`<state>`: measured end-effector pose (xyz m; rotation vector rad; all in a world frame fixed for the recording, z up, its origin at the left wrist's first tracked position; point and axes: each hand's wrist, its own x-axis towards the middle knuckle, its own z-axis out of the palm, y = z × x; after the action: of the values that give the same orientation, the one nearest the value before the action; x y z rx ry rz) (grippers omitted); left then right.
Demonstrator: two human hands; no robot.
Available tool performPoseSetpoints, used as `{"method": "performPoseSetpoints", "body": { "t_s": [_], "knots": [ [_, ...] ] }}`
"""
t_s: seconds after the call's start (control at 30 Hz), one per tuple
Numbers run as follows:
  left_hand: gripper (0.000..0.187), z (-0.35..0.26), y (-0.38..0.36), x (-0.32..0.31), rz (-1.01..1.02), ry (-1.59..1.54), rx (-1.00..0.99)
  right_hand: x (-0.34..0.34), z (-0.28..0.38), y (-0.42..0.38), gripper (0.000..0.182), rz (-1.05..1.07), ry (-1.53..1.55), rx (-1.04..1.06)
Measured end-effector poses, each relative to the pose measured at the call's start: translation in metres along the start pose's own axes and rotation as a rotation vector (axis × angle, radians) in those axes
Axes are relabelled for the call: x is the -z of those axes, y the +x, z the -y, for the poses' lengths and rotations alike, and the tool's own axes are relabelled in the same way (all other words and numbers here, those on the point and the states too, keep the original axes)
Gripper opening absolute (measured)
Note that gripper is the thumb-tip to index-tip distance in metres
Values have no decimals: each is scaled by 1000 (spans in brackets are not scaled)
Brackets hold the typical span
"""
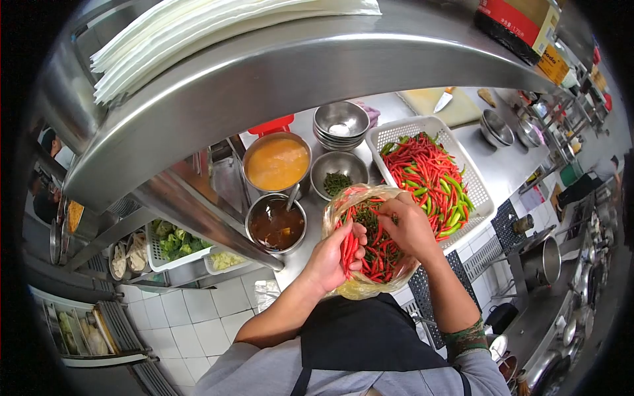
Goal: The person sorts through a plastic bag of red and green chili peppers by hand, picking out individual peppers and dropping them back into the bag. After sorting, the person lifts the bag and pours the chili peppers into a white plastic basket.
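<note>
Red chillies (348,252) | likely light, slick, brittle; hold mid-pod | left hand (328,259): curled round several | right hand (412,228): fingertips bunched, grip unclear

Right hand (411,228): fingertips partly hidden; grip on a chilli cannot be confirmed.
Left hand (328,259): palm partly covered by red chillies (350,253).
Plastic bag (363,290): lower contents hidden.
Utensil (292,197): lower end hidden in dark liquid (272,221).
Jar (508,28): cut off by top edge; small print illegible.
White sheets (218,33): cut off by top edge.
Person at right (582,189): blurred.
</note>
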<state>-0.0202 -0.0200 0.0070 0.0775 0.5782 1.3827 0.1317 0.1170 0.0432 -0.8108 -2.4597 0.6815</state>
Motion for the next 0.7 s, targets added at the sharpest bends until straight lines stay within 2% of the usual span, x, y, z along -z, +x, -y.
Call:
{"method": "performPoseSetpoints", "body": {
  "t_s": [0.03, 0.13, 0.23, 0.33, 0.43, 0.53, 0.6, 0.7],
  "knots": [
    [31, 0, 0, 0, -9, 14, 3, 4, 4, 0, 18, -21, 67, 14],
    [30, -1, -1, -3, -30, 38, 34, 20, 27, -6, 17, -5, 123, 248],
    [25, 0, -3, -12, -37, 57, 74, 19, 36, -16, 19, 57, 66, 386],
    [18, 2, -4, -16, -39, 97, 45, 17, 33, -22, 16, 40, 95, 363],
    [13, 5, -3, -12, -12, 113, 16, 17, 30, -31, 13, 22, 318, 31],
    [13, 2, -7, -14, 76, 208, 37, 12, 18, -28, 13, 115, 713, -270],
    [13, 2, -8, -13, 177, 246, 111, 13, 18, -29, 16, 210, 927, -297],
    [14, 2, -12, -18, 185, 307, 192, 10, 18, -30, 11, 273, 1095, -297]
  ]
}}
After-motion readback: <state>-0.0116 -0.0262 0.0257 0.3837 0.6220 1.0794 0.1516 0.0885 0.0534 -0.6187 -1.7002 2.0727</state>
